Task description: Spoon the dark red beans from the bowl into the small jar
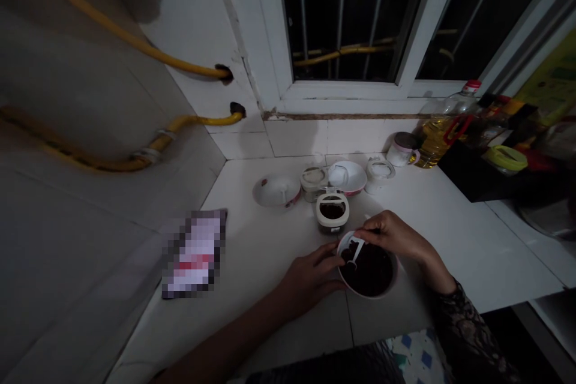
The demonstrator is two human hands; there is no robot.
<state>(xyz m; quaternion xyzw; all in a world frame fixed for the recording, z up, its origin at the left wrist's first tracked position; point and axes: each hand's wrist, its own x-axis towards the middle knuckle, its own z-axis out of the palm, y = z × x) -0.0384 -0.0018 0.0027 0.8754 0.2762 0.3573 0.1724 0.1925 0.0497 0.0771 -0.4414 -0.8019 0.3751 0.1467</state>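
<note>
A white bowl with dark brown contents stands on the tiled counter in front of me. My left hand grips its left rim, fingers on the edge. Between the fingers of my right hand is a small white spoon, its tip down at the dark contents, near the bowl's left side. Just behind the bowl sits an open square jar with a pale rim and dark stuff inside. What the dark contents are, I cannot tell.
Behind stand a shallow bowl, a white bowl, two lidded jars and a dark-lidded mug. An oil bottle and a black box are right. A blurred rectangular item lies left.
</note>
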